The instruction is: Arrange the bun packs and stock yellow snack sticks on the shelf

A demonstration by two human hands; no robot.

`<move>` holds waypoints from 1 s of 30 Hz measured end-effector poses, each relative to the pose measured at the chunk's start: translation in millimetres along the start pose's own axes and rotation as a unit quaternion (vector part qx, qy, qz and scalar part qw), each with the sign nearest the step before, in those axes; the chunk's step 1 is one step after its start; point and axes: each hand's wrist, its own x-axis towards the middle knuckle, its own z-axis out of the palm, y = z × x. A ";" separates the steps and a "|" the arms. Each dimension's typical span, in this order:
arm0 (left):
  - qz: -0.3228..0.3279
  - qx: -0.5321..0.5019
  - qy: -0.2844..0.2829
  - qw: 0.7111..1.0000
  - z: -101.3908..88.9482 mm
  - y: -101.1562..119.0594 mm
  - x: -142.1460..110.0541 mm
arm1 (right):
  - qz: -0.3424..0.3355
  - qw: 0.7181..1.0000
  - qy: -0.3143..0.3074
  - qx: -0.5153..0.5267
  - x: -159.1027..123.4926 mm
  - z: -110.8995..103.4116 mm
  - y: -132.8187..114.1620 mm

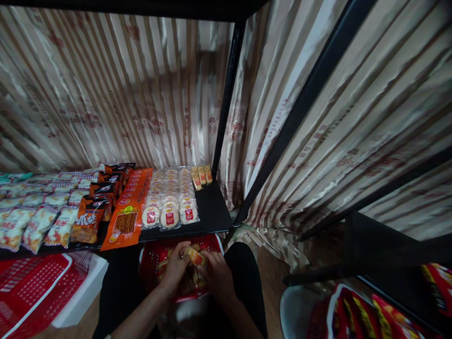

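Observation:
Both hands are over a red plastic basket (147, 254) between my knees. My left hand (176, 264) pinches one side of a small yellow snack packet (194, 255) with a red label. On the other side, the fingers of my right hand (216, 272) are closed on the same packet. More small yellowish packets (192, 282) lie in the basket, partly hidden by my hands. On the black shelf (213, 207) just beyond, a few matching yellow packets (202, 175) stand at the far right end, beside rows of round white crackers (170, 214) in clear wrap.
Farther left on the shelf are an orange snack bag (125, 216), dark orange bags (88, 219) and white packets (33, 226). Black metal posts (228, 94) rise at the shelf corner. Another red basket (31, 287) and a white box (83, 292) sit lower left; red packages (367, 310) lower right.

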 end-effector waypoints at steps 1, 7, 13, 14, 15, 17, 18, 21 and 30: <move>0.014 0.021 0.003 1.000 1.2 2.6 1.7 | -0.011 1.000 0.001 0.000 1.9 0.1 0.1; 0.058 0.085 0.007 0.995 13.1 17.0 8.6 | -0.052 0.998 0.041 -0.021 8.3 8.6 11.9; 0.081 0.129 0.001 0.988 27.3 31.4 11.6 | -0.049 0.995 0.086 -0.025 12.5 10.4 16.1; 0.087 0.142 0.002 0.986 29.4 33.4 13.4 | -0.044 0.994 0.093 -0.022 14.7 9.5 16.2; 0.094 0.151 0.001 0.984 31.4 35.1 15.7 | -0.040 0.994 0.100 -0.020 17.3 8.4 16.5; 0.111 0.159 -0.008 0.981 35.4 37.7 22.0 | -0.029 0.993 0.111 -0.015 23.7 6.4 17.5; 0.121 0.162 -0.012 0.979 37.4 38.8 25.8 | -0.023 0.993 0.117 -0.012 27.3 5.6 18.2; 0.143 0.179 -0.020 0.973 44.1 43.1 37.1 | -0.001 0.991 0.133 0.000 38.7 4.2 20.3; 0.163 0.255 -0.009 0.953 65.6 69.9 59.7 | 0.097 0.982 0.137 0.088 81.2 -1.8 20.6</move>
